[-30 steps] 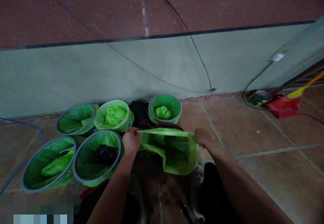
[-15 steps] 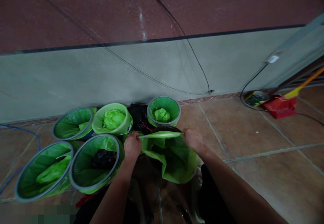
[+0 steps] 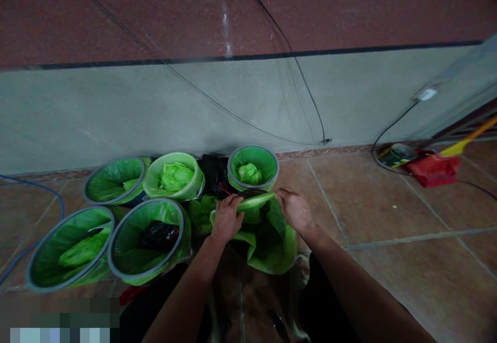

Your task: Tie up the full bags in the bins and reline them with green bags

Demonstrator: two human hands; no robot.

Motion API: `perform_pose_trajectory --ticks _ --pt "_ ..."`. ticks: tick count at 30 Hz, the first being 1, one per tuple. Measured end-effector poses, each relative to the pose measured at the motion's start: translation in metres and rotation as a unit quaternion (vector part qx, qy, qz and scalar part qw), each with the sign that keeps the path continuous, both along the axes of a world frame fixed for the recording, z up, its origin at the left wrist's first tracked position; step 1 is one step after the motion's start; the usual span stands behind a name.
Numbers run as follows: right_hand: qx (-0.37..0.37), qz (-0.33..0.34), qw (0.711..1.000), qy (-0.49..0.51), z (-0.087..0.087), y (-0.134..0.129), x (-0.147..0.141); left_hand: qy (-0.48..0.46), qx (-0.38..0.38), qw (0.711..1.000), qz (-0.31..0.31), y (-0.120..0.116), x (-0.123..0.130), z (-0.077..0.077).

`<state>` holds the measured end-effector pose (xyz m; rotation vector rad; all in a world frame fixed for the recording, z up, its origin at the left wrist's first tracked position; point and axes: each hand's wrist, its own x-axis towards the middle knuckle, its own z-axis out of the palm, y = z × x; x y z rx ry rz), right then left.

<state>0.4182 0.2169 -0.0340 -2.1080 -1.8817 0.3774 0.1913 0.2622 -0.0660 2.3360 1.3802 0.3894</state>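
Note:
A thin green bin bag [image 3: 272, 250] hangs open over a dark bin between my hands. Most of the bin is hidden by the bag. At the far edge on the left, my left hand [image 3: 226, 220] has its fingers closed over the folded rim of the bag. My right hand [image 3: 294, 209] pinches the same rim at the right, fingers bent over it. Loose green plastic [image 3: 202, 213] lies just left of my left hand. Behind the bag stands a small lined bin [image 3: 253, 152] with crumpled green plastic inside.
Several bins with green liners crowd the left, including a grey-rimmed bin [image 3: 116, 250] holding a black bag [image 3: 160, 235]. Another black bag [image 3: 214, 175] sits by the wall. A blue hose [image 3: 62, 203] runs at far left. A red dustpan [image 3: 435, 169] and a tin [image 3: 398, 154] stand right.
My left hand has moved right along the rim, closer to my right hand. The stretch of rim between them is shorter, and the bag's mouth has shifted slightly.

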Motion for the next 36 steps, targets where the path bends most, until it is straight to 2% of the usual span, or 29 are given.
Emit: perform_pose_trajectory --ticks 4,8,12,16,18,21,25,27,33,36 --pt "0.108 -0.015 0.993 0.045 0.000 -0.002 0.001 -0.052 0.002 0.999 -0.002 0.004 0.007 -0.003" --pt "0.148 -0.039 0.984 0.091 0.000 -0.001 0.003 -0.137 -0.002 0.990 -0.009 0.006 0.009 0.000" --pt "0.076 -0.036 0.975 0.208 -0.006 0.001 0.006 -0.196 -0.003 0.980 -0.025 0.005 0.011 0.005" --pt "0.004 -0.064 0.951 0.302 -0.017 0.004 0.009 -0.223 -0.044 0.974 -0.026 0.004 0.013 0.013" --pt "-0.014 -0.070 0.950 0.305 -0.019 0.005 0.009 -0.200 -0.063 0.978 0.002 0.005 0.013 0.018" --pt "-0.032 -0.041 0.969 0.243 -0.015 0.004 0.010 -0.112 -0.063 0.991 0.038 0.006 0.010 0.022" --pt "-0.042 -0.013 0.980 0.196 -0.010 0.003 0.009 -0.005 -0.042 0.998 0.042 0.004 0.007 0.022" --pt "-0.042 -0.013 0.975 0.217 -0.010 0.004 0.008 -0.016 -0.047 0.998 0.035 0.003 0.007 0.022" --pt "-0.043 0.011 0.947 0.318 -0.018 0.003 0.003 -0.112 -0.137 0.982 0.060 0.006 0.009 0.022" --pt "-0.046 0.016 0.945 0.322 -0.018 0.002 0.002 -0.116 -0.139 0.983 0.036 0.007 0.010 0.025"
